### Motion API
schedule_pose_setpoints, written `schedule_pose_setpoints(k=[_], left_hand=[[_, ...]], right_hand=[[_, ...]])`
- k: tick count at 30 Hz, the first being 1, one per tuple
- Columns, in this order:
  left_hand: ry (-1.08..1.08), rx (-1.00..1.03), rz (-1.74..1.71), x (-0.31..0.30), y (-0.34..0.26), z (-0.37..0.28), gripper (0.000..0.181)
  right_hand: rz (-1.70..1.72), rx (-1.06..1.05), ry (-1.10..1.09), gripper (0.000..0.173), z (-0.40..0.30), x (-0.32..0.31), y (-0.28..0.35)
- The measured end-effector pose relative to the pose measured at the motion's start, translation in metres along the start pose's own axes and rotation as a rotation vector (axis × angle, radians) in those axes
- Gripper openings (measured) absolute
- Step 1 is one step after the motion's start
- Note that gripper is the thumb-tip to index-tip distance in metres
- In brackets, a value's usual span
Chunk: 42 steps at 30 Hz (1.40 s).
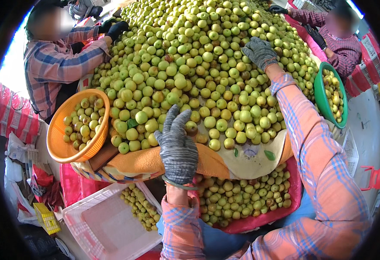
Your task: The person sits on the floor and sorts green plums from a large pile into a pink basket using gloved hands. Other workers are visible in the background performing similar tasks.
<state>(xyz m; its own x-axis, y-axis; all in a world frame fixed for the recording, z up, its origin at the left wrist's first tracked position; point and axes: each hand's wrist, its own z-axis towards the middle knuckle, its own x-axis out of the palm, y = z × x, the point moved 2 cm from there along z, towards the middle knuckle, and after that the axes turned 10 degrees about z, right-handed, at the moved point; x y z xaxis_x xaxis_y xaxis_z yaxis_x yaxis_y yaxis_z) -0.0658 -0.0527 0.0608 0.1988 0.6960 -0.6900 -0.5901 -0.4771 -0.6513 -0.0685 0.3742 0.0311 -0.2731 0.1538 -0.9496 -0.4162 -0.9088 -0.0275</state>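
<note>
A big heap of green jujube-like fruits (pixel 177 70) spreads over a cloth-covered table before me. My left hand (pixel 178 149), in a grey knitted glove, is over the heap's near edge with fingers stretched out and thumb apart. Nothing shows in it. My right hand (pixel 260 53), gloved alike, reaches far up the right side of the heap, palm down on the fruits; whatever lies under its fingers is hidden. Below the rolled cloth edge (pixel 209 161), a crate lined with pink plastic (pixel 258 222) holds more fruits near my lap. Some fruits have brown patches.
An orange basket (pixel 52 139) of browner fruits rests at the left edge. A green basket (pixel 318 94) with fruits stands at right. A white crate (pixel 109 224) at lower left holds small fruits. One co-worker (pixel 60 71) sits left, another (pixel 341 45) right, both with black gloves.
</note>
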Motion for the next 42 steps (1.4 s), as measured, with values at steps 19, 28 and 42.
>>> schedule_pose_setpoints(k=[19,28,42], left_hand=[[0.049,-0.311,-0.673,-0.005,0.018,0.005,0.026],[0.307,0.147,0.670,0.027,0.005,-0.016,0.073],[0.503,0.130,0.752,0.020,-0.009,-0.017,0.083]], right_hand=[[0.568,0.219,0.286,0.054,-0.074,0.007,0.017],[0.665,0.042,0.237,0.049,-0.118,-0.013,0.047],[0.615,-0.082,0.134,0.045,-0.179,-0.034,0.101]])
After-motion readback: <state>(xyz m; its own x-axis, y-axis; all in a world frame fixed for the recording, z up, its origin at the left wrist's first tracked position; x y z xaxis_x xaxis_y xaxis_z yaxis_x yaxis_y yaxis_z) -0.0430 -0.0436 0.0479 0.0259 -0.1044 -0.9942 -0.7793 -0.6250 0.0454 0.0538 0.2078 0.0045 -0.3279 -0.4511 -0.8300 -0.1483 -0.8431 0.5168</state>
